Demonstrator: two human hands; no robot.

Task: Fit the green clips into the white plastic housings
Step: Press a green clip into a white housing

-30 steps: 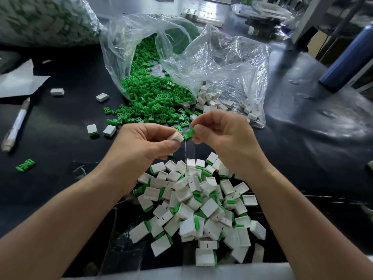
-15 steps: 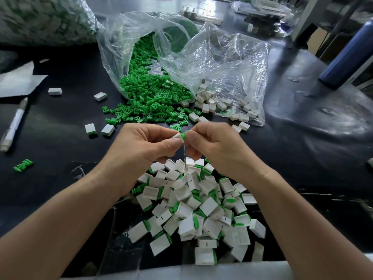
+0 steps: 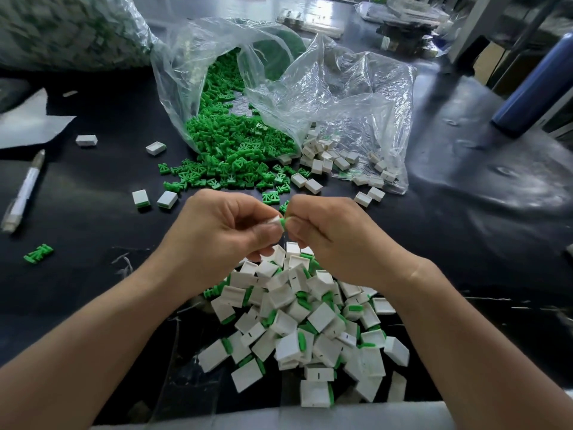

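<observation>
Bench: black worktop (image 3: 93, 197), assembled pile (image 3: 310, 330) nearest me.
Left hand (image 3: 223, 234): pinches white housing (image 3: 274, 219).
Right hand (image 3: 325, 234): pinches green clip (image 3: 282, 222).

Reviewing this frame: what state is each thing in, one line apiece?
Left hand: pinches a housing.
Right hand: pinches a clip against the housing's end.
Near pile: housings with clips fitted.
Clip bag: open, on its side, clips spilling out.
Housing bag: open, housings at its mouth.
Pen: lying flat.

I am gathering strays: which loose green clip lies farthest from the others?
The green clip alone at far left, nearer the person than the pen; the others lie by the clear bag or the housing pile.
</observation>
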